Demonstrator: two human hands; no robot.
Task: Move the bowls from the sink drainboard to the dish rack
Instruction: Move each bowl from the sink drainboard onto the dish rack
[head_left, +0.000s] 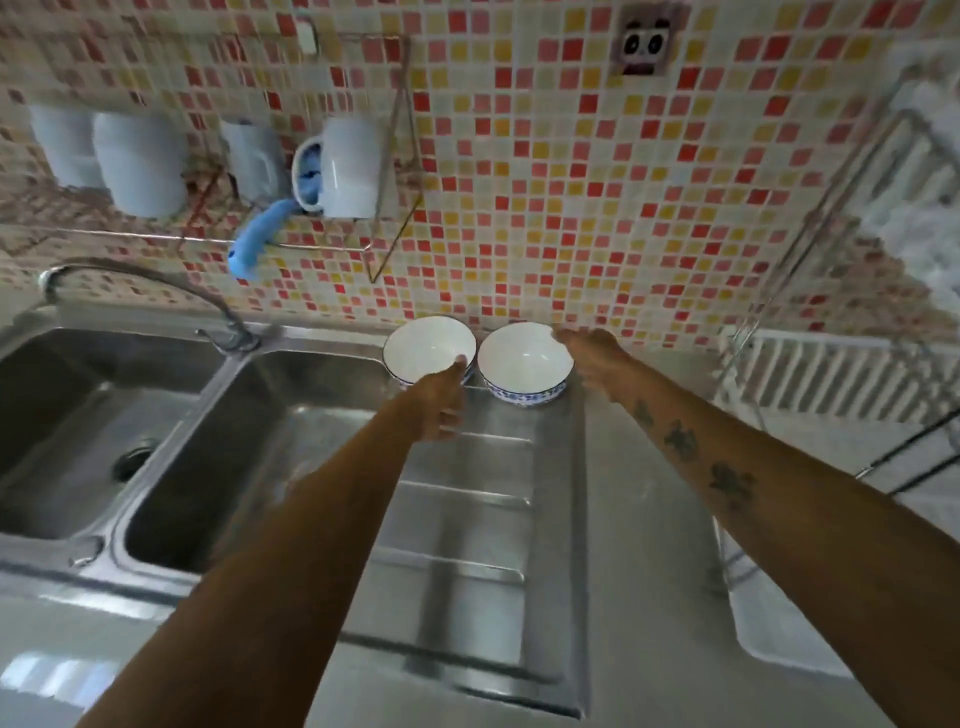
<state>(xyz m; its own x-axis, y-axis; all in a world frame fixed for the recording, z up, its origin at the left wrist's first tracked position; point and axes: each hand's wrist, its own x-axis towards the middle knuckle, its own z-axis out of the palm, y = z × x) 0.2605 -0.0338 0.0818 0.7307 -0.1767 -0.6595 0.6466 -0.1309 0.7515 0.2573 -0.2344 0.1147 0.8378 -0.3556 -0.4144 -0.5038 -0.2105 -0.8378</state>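
Two white bowls with blue patterned sides stand side by side at the back of the steel drainboard (467, 499), against the tiled wall. My left hand (439, 400) reaches the near rim of the left bowl (423, 345), thumb on the rim and fingers curled below it. My right hand (592, 358) lies at the right rim of the right bowl (519, 358), fingertips touching its far edge. Both bowls rest on the drainboard. The dish rack (831, 374), white slats in a wire frame, stands to the right.
A double steel sink (156, 415) with a curved faucet (156, 291) lies to the left. White mugs (348, 166) and a blue brush (254, 244) hang on a wall rack above. A white tray (769, 639) sits under the dish rack at the right edge.
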